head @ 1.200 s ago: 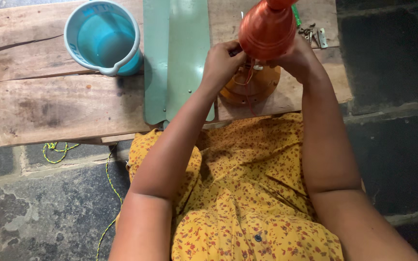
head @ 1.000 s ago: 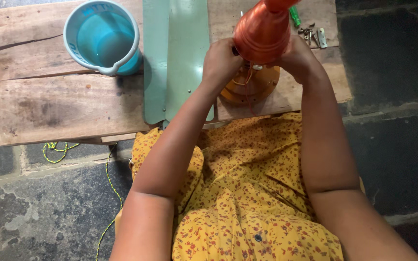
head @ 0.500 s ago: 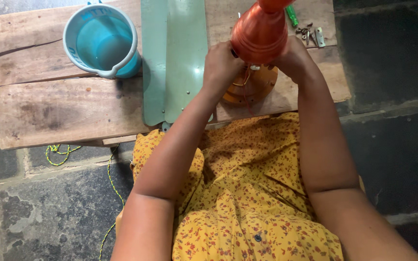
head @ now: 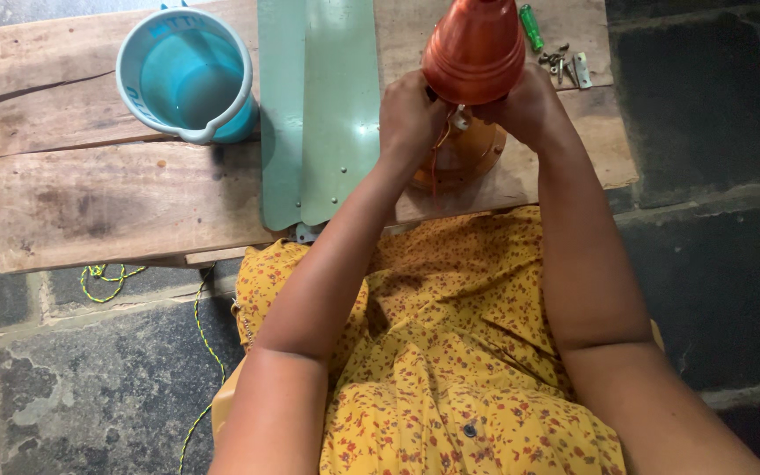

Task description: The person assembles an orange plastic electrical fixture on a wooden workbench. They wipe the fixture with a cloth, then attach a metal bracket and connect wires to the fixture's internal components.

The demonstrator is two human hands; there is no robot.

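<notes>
Left hand (head: 411,114) and right hand (head: 528,107) both clamp the orange cone cover (head: 475,48), raised over the round orange base (head: 459,157) on the wooden bench (head: 116,198), likely exposing the wires (head: 444,141); green fan blades (head: 318,105), blue jug (head: 185,75) beside.

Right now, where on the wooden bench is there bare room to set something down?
Bare wood lies below the blue jug, left of the green fan blades. It is crowded at the far right: both hands, orange cone, screws.
</notes>
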